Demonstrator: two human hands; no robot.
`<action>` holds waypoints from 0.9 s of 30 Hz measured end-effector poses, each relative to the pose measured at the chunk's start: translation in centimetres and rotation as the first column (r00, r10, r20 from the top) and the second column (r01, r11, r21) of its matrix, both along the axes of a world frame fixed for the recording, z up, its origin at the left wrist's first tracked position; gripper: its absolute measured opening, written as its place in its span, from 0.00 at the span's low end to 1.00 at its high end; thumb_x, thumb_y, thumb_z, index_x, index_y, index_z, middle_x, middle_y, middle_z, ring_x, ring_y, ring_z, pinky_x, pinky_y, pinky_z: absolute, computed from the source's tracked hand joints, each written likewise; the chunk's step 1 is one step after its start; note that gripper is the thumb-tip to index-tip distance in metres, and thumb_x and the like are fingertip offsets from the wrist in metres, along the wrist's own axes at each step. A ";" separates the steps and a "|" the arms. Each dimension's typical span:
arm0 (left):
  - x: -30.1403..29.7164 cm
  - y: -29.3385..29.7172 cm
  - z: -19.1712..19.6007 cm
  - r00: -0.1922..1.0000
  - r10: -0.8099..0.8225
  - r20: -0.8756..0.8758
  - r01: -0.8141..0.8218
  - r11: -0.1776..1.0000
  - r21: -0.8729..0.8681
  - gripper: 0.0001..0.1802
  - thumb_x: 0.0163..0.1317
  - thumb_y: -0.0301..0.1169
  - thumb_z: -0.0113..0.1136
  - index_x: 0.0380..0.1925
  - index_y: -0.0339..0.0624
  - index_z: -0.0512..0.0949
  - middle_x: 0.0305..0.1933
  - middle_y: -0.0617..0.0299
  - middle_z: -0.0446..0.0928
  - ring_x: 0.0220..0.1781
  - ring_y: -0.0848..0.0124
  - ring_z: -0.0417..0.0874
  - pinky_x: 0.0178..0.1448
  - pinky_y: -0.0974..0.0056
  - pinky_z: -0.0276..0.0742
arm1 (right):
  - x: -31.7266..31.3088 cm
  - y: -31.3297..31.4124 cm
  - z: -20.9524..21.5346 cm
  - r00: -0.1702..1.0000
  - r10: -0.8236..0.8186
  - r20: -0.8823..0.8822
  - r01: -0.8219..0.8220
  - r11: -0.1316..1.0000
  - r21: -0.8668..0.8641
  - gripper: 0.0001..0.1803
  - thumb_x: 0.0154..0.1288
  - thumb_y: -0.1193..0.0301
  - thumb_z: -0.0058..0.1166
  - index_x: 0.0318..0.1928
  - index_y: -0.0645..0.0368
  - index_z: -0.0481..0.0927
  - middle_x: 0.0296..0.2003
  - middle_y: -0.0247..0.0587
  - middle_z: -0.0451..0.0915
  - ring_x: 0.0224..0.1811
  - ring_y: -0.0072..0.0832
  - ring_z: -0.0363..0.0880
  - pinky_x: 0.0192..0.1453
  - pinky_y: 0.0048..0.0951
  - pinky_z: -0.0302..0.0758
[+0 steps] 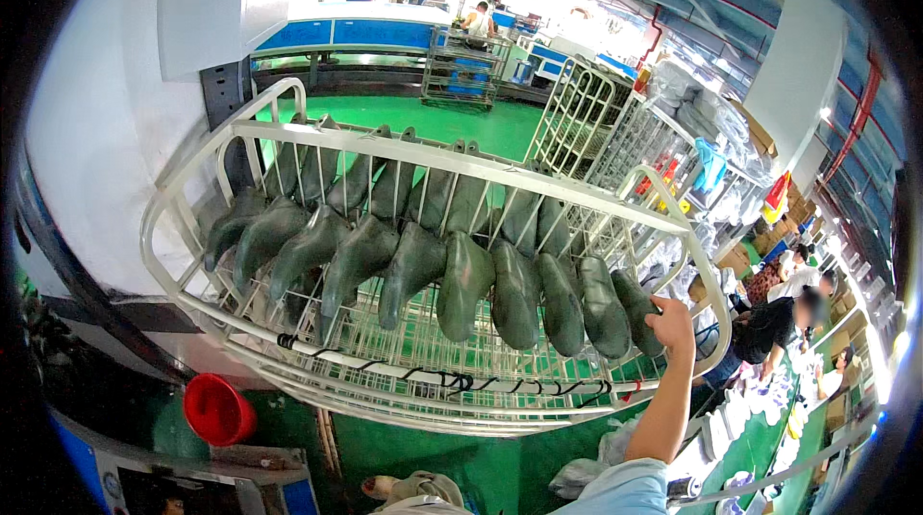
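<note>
Dark green shoe lasts (467,286) hang in a row along the front of a white wire rack cart (461,165), toes down. A second row of lasts (389,186) sits behind them, partly hidden by the top bar. At the row's right end, my right hand (671,326) has its fingers curled against the edge of the last one, a dark shoe last (635,311). The fingertips are partly hidden there. My right forearm, in a light blue sleeve, comes up from the lower edge. My left hand is outside the picture.
A red bucket (219,409) stands on the floor at the lower left, beside a machine. Behind the cart are another wire rack (575,116) and a shelf cart (463,73). Bagged goods (685,92) are piled at the right, where people work along a bench.
</note>
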State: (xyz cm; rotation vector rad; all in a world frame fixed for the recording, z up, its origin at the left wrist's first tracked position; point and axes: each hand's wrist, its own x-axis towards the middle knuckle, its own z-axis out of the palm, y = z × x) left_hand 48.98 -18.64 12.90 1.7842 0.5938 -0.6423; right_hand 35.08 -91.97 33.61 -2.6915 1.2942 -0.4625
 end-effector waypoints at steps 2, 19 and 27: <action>0.0 -0.5 0.2 1.000 -0.002 0.003 0.002 1.000 0.019 0.39 0.59 0.63 0.56 0.64 0.52 0.72 0.62 0.55 0.75 0.60 0.59 0.77 0.64 0.56 0.71 | 0.2 1.2 -0.3 0.994 -0.111 -0.013 0.112 0.993 0.027 0.30 0.45 0.69 0.60 0.55 0.60 0.81 0.43 0.58 0.83 0.44 0.45 0.85 0.52 0.38 0.77; -28.0 4.5 -0.4 0.908 0.318 -0.272 -0.274 0.943 0.186 0.41 0.59 0.67 0.54 0.66 0.56 0.71 0.65 0.54 0.74 0.63 0.56 0.76 0.67 0.57 0.69 | 19.1 33.1 0.4 0.424 0.769 0.478 -0.743 0.597 -0.302 0.21 0.72 0.64 0.52 0.57 0.68 0.78 0.55 0.51 0.81 0.48 0.38 0.83 0.51 0.37 0.80; -45.1 -11.1 -0.7 0.498 0.861 -0.107 -0.721 0.480 0.500 0.40 0.57 0.66 0.53 0.54 0.43 0.79 0.52 0.43 0.80 0.55 0.47 0.81 0.61 0.50 0.74 | 20.0 58.5 -13.5 -0.788 0.612 0.071 -0.518 -0.721 0.461 0.20 0.72 0.62 0.51 0.56 0.63 0.80 0.54 0.53 0.81 0.51 0.41 0.82 0.52 0.38 0.79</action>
